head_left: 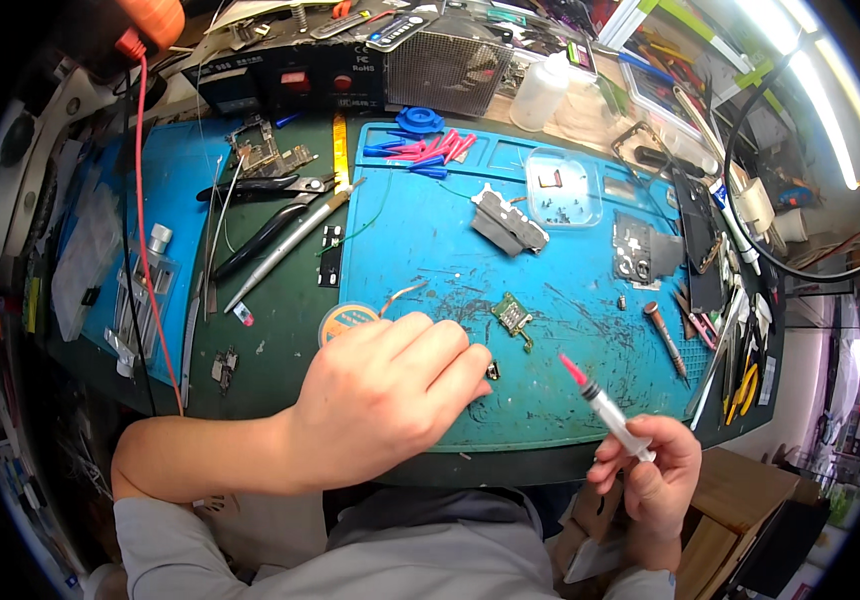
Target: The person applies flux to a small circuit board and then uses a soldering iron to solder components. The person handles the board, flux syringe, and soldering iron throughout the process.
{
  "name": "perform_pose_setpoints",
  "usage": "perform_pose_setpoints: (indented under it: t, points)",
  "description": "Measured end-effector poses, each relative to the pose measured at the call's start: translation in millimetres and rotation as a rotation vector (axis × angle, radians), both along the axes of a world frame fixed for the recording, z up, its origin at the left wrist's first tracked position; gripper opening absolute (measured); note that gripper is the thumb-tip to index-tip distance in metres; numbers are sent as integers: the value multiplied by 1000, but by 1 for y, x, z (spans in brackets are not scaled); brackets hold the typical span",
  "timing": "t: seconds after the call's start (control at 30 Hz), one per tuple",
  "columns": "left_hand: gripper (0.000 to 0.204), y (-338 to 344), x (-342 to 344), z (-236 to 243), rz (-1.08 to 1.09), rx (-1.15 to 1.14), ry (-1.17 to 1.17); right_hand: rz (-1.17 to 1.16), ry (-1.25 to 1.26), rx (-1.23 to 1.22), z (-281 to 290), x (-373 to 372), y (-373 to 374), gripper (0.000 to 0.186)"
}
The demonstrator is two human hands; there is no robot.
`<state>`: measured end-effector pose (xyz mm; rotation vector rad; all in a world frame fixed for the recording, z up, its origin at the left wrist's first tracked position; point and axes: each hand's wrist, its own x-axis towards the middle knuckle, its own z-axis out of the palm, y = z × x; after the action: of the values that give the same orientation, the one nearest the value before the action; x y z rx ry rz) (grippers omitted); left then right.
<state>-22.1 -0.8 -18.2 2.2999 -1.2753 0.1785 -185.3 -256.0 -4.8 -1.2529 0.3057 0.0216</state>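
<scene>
The right hand (665, 465) has its fingers wrapped round a clear syringe (612, 413), its pink tip angled toward a small green circuit board (511, 312) on the blue mat (550, 410). Over by a round spool (341, 318), the left hand (390, 385) is curled, knuckles up — I can't tell whether it grips anything.

Pink and blue nozzles (420, 153) lie at the blue mat (420, 240)'s far left corner; the clear syringe (613, 415) is pink-tipped.
</scene>
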Motion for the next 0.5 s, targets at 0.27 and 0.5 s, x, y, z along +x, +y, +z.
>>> perform_pose_setpoints:
  t: [0.27,0.5]
  points:
    - [25,4,5,3,-18,4,20,219,-149,62,-10,9,-2,41]
    - [26,5,5,-2,-25,-19,41,445,-39,392,-10,37,-3,33]
